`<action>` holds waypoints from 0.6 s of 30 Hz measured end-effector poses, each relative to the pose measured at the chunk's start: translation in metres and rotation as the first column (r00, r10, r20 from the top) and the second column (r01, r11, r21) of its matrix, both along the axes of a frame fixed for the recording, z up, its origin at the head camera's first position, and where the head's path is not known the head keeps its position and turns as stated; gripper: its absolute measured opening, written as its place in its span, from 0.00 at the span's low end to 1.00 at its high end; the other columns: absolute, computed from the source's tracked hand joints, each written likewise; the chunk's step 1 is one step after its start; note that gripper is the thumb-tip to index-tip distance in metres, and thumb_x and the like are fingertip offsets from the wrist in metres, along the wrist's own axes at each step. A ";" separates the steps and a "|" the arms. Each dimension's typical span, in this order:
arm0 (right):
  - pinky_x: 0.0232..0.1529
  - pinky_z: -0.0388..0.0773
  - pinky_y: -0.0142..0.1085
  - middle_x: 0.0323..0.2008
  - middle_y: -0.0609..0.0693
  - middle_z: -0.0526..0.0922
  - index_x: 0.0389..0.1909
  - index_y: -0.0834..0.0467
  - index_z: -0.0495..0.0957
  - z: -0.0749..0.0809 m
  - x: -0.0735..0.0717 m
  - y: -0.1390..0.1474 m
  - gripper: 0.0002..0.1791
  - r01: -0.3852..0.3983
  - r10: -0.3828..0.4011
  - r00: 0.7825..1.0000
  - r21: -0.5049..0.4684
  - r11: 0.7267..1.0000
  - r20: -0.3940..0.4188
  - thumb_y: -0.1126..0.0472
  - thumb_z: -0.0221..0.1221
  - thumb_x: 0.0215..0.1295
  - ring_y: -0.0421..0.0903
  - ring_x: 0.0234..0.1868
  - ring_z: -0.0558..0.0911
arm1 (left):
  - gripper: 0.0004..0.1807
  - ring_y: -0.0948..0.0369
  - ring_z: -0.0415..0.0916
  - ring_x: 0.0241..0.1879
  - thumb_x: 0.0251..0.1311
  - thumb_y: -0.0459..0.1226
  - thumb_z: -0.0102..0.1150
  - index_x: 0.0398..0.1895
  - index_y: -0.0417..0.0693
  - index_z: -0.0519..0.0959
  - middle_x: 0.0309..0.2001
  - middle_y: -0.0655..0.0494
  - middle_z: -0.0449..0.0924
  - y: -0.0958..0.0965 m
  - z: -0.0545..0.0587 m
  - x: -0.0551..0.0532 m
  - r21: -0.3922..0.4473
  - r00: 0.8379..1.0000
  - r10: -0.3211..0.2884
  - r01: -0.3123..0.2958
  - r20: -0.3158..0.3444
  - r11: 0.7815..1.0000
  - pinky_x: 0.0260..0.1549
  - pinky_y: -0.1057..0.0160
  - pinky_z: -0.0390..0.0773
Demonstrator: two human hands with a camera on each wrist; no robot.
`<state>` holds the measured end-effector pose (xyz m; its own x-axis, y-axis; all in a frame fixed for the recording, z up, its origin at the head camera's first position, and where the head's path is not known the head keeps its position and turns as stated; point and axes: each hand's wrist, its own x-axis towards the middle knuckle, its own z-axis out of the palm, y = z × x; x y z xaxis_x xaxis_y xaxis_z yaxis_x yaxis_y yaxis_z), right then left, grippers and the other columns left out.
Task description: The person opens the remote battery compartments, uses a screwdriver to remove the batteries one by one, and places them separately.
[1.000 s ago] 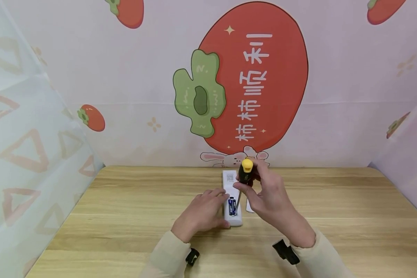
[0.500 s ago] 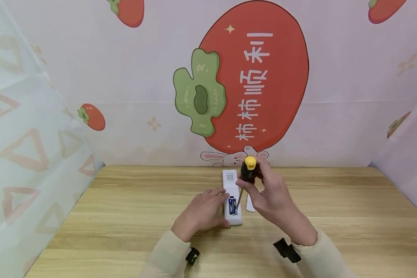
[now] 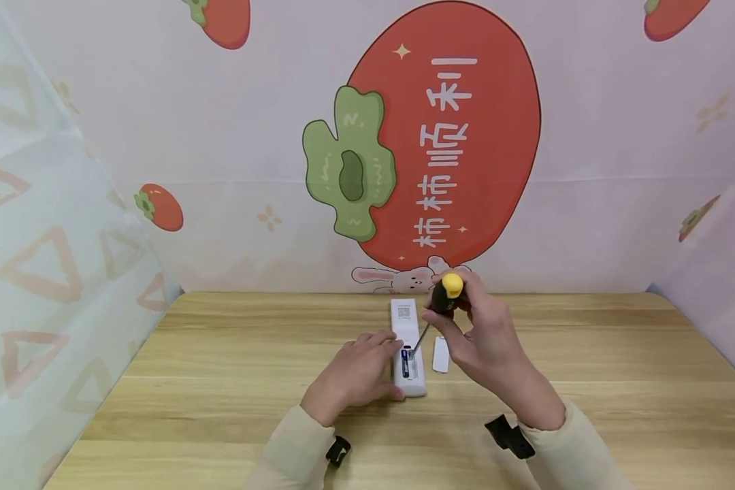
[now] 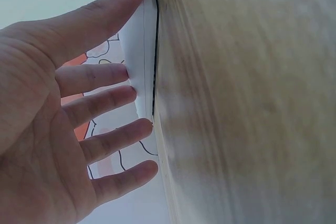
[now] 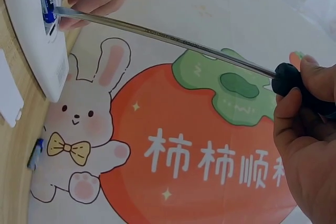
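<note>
Head: remote (image 3: 407, 332) back-up on table (image 3: 220, 408), just below centre, lengthwise 12 to 6. Cover (image 3: 441, 356) off, lying apart at 3 o'clock of it. One battery (image 3: 405, 366) remains in the bay's 9 o'clock side; the 3 o'clock slot looks bare. Left hand (image 3: 358, 371) at 8 o'clock, bracing. Right hand (image 3: 480, 333) pinches screwdriver (image 3: 445, 299), handle at 1 o'clock of bay, tip down in it, wrist bent over.

Left wrist: fingers spread, fairly straight, some tips on the remote's side; no grip.

Right wrist: thumb and fingers round the handle; tip by the battery, contact unclear. Blue cell (image 5: 35, 154), probably a second battery, lies loose at 7 o'clock. Judged about halfway: one out, one left.
</note>
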<state>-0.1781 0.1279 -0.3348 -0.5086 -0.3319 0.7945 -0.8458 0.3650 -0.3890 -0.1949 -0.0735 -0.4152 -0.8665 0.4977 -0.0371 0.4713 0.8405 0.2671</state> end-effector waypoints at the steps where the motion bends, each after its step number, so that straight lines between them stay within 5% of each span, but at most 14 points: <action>1: 0.49 0.80 0.26 0.37 0.51 0.83 0.53 0.69 0.69 0.000 0.000 0.000 0.30 0.005 -0.005 1.000 0.001 1.000 0.002 0.78 0.70 0.50 0.43 0.38 0.84 | 0.43 0.50 0.67 0.68 0.52 0.55 0.76 0.69 0.47 0.74 0.71 0.52 0.69 0.000 0.000 0.000 0.001 1.000 0.000 0.000 0.000 1.000 0.63 0.45 0.72; 18: 0.51 0.79 0.25 0.39 0.51 0.82 0.53 0.70 0.68 -0.003 0.000 0.000 0.30 0.037 -0.036 0.999 -0.019 0.999 0.037 0.78 0.71 0.50 0.44 0.40 0.84 | 0.44 0.50 0.67 0.68 0.50 0.55 0.77 0.69 0.48 0.75 0.70 0.53 0.70 0.001 0.000 0.000 0.005 1.000 0.012 -0.012 0.008 1.000 0.64 0.45 0.71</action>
<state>-0.1785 0.1283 -0.3375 -0.5493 -0.2968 0.7811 -0.8169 0.3876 -0.4272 -0.1949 -0.0730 -0.4155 -0.8721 0.4876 -0.0417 0.4590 0.8446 0.2754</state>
